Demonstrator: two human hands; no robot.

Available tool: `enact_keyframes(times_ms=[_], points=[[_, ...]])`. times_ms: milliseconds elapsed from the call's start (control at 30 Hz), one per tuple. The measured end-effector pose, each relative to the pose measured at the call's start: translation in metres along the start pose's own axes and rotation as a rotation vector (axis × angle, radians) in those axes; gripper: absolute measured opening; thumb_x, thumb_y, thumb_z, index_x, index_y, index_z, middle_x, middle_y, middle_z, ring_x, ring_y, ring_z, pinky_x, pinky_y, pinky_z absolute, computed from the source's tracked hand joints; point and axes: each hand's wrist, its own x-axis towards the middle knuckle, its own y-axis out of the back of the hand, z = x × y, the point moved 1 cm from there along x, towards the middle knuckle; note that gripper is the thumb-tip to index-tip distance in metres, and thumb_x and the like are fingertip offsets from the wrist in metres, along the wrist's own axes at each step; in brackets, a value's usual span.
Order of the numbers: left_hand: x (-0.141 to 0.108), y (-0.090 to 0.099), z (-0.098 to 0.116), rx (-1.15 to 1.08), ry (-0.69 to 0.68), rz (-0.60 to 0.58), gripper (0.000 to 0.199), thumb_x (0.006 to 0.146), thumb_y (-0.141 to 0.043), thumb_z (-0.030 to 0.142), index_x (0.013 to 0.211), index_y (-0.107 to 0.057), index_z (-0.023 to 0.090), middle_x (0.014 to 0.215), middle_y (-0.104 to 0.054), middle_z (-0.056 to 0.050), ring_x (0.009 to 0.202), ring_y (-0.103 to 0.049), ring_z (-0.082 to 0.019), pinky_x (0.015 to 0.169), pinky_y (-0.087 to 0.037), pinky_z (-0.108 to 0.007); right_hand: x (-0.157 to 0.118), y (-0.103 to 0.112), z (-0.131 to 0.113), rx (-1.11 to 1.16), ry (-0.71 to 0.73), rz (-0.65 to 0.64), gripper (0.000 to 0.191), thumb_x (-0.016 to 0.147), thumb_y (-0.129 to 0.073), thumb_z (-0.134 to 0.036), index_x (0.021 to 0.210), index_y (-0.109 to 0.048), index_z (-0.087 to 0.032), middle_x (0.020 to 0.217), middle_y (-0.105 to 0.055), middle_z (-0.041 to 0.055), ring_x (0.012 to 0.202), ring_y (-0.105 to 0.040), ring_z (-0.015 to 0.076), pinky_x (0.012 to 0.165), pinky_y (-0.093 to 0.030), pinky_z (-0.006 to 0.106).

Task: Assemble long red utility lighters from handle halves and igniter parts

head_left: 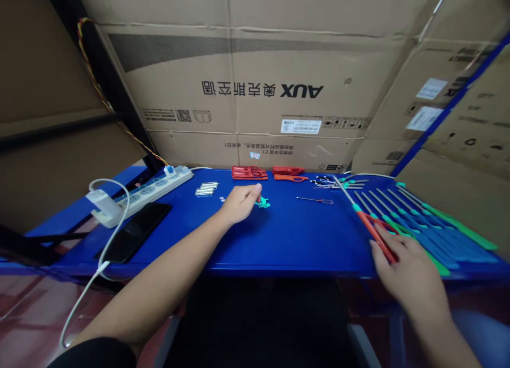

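My left hand (241, 202) is closed in a pinch over the middle of the table, its fingertips at a small cluster of teal plastic pieces (263, 202). It seems to grip one of them, though the fingers partly hide it. On the right, my right hand (410, 264) is wrapped round the red handle of a gas-lighter-like tool (376, 234). The tool's long metal rod points up and away from me, with a teal collar where rod meets handle. Beneath and beside it lie several similar tools (426, 227) with blue and green handles.
Several batteries (207, 188), red handle shells (249, 172), orange-red shells (289, 178) and wired parts (324, 182) lie along the back. A screwdriver (314, 200) rests mid-table. At left are a power strip (149, 190) and a black phone (137, 232). Cardboard (255, 60) walls the blue table (279, 246).
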Motion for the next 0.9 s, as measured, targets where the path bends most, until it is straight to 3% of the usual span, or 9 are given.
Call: enact_keyframes(times_ms=[100,267,367,533,667,733,800,900], points=[[0.002,-0.003,0.0,0.017,-0.023,0.014,0.061,0.098,-0.029,0.059,0.064,-0.059,0.018,0.06,-0.059,-0.002,0.064,-0.057,-0.016,0.063,-0.041,-0.025,-0.016,0.003,0.031,-0.145,-0.112,-0.054,0.049,0.091,-0.044,-0.046,0.108,-0.076,-0.014,0.102,-0.061,0.0187,0.085,-0.065,0.0333,0.063,-0.055,0.045],[0.001,0.001,0.0,0.082,-0.044,0.051,0.055,0.094,-0.04,0.059,0.062,-0.058,0.018,0.06,-0.059,0.0,0.062,-0.055,-0.016,0.064,-0.039,-0.026,-0.002,-0.002,0.038,-0.237,-0.146,-0.161,0.044,0.089,-0.046,-0.049,0.102,-0.079,-0.023,0.086,-0.062,0.0152,0.065,-0.063,0.0315,0.055,-0.05,0.047],[0.001,0.015,-0.001,0.101,-0.018,0.156,0.055,0.095,-0.037,0.06,0.064,-0.057,0.019,0.059,-0.057,0.0,0.061,-0.053,-0.016,0.063,-0.039,-0.026,0.006,-0.003,0.036,-0.241,-0.099,-0.117,0.037,0.088,-0.049,-0.051,0.092,-0.08,-0.031,0.074,-0.061,0.0123,0.059,-0.061,0.0326,0.051,-0.046,0.048],[0.005,0.04,-0.002,0.087,0.083,0.388,0.059,0.098,-0.025,0.061,0.067,-0.053,0.02,0.054,-0.046,0.001,0.052,-0.046,-0.014,0.054,-0.036,-0.026,0.009,-0.001,0.036,-0.356,-0.076,-0.064,0.037,0.089,-0.048,-0.051,0.079,-0.079,-0.033,0.068,-0.057,0.0129,0.065,-0.061,0.0368,0.047,-0.04,0.046],[0.024,0.057,0.005,0.12,0.138,0.366,0.056,0.098,-0.027,0.057,0.066,-0.055,0.019,0.053,-0.048,0.001,0.047,-0.044,-0.013,0.05,-0.036,-0.026,0.023,-0.001,0.04,-0.441,-0.109,-0.154,0.04,0.088,-0.048,-0.054,0.082,-0.079,-0.03,0.074,-0.064,0.0159,0.066,-0.063,0.0366,0.049,-0.04,0.047],[0.039,0.064,0.007,0.181,0.14,0.304,0.051,0.094,-0.041,0.056,0.064,-0.06,0.018,0.055,-0.055,0.0,0.051,-0.05,-0.014,0.053,-0.038,-0.026,0.04,-0.001,0.031,-0.464,-0.088,-0.215,0.039,0.085,-0.053,-0.058,0.086,-0.079,-0.029,0.078,-0.068,0.0177,0.069,-0.064,0.0372,0.051,-0.041,0.047],[0.054,0.067,0.001,0.273,0.15,0.273,0.046,0.091,-0.05,0.052,0.063,-0.063,0.018,0.058,-0.059,-0.001,0.057,-0.054,-0.015,0.056,-0.038,-0.027,0.065,-0.004,0.009,-0.416,0.002,-0.18,0.047,0.092,-0.045,-0.055,0.1,-0.078,-0.022,0.094,-0.071,0.0208,0.083,-0.066,0.0371,0.062,-0.045,0.048],[0.07,0.061,-0.022,0.419,0.208,0.234,0.034,0.091,-0.055,0.04,0.069,-0.068,0.018,0.066,-0.064,-0.003,0.064,-0.058,-0.018,0.062,-0.04,-0.029,0.117,-0.024,-0.029,-0.255,0.117,-0.251,0.046,0.094,-0.043,-0.045,0.112,-0.074,-0.018,0.11,-0.071,0.0176,0.098,-0.065,0.0329,0.074,-0.047,0.042]])
